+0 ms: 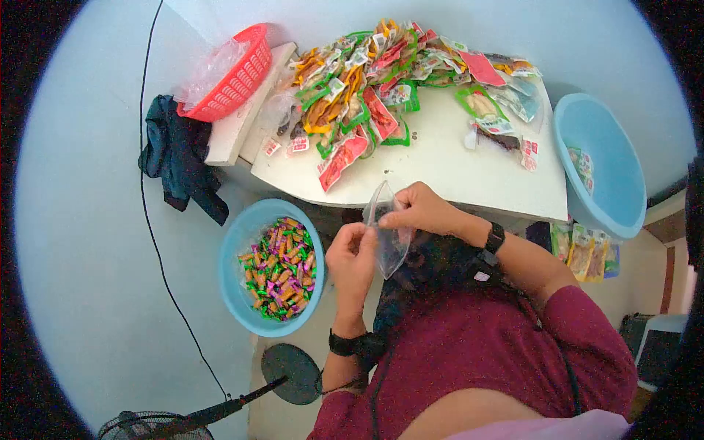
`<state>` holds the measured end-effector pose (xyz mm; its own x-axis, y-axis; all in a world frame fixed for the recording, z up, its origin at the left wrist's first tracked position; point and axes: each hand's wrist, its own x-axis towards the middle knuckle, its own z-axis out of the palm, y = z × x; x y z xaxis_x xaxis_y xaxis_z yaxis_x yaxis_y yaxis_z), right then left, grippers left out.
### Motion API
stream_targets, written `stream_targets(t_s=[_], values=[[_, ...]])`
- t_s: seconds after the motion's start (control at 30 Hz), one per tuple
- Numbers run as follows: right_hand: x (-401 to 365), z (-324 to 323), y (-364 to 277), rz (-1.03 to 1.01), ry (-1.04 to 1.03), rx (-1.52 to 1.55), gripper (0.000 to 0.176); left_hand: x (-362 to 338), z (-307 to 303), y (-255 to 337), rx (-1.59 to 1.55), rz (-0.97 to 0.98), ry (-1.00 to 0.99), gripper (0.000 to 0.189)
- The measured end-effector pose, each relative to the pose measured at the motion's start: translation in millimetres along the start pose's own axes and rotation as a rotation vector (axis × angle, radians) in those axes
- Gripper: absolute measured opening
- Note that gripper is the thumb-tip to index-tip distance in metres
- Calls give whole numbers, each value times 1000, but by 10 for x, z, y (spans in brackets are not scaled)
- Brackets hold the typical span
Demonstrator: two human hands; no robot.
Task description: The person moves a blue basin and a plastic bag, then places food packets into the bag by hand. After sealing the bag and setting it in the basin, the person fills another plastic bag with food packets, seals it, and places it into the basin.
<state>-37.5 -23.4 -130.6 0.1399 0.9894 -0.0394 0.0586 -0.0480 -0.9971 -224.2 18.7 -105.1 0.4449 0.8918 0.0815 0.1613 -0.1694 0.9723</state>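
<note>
A clear plastic bag (391, 253) is held up between my two hands, just off the front edge of the white table (455, 158). My left hand (353, 257) pinches the bag's near left edge. On its other side, my right hand (419, 210) grips the bag near its upper part with thumb and fingers. Whether anything lies inside the bag I cannot make out. To the left of my left hand stands a blue basin (229, 282) with many small wrapped candies (282, 268) in green, purple and gold.
A heap of packaged snacks (359, 88) covers the table's back. A red basket (253, 70) with clear bags stands at the back left. At the right is another blue basin (623, 165) holding a packet. A dark garment (180, 158) hangs left; a fan (158, 425) stands lower left.
</note>
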Motion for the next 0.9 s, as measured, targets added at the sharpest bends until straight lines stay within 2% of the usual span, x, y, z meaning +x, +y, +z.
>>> stream_targets(t_s=[0.13, 0.23, 0.27, 0.37, 0.47, 0.57, 0.7, 0.8, 0.9], values=[[-110, -107, -76, 118, -17, -50, 42, 9, -122, 107, 57, 229, 367, 7], [-122, -64, -51, -87, 52, -295, 37, -12, -136, 280, 383, 374, 333, 6], [-135, -46, -92, -156, 116, -461, 34, -13, -87, 351, 398, 442, 253, 5], [-132, 53, -272, -374, 290, -481, 40, 19, 8, 209, 589, 658, 167, 3], [-153, 85, -337, -355, 336, -438, 46, 24, 8, 199, 576, 644, 104, 6], [-101, 56, -337, -519, 312, -509, 32, -4, -26, 182, 581, 655, 80, 7], [-34, 85, -225, -536, 300, -556, 20, -25, -110, 189, 605, 608, 51, 10], [2, 171, -264, -502, 291, -589, 21, -55, -182, 157, 665, 562, 36, 23], [40, 323, -271, -494, 283, -630, 21, -163, -261, 359, 723, 400, 35, 37]])
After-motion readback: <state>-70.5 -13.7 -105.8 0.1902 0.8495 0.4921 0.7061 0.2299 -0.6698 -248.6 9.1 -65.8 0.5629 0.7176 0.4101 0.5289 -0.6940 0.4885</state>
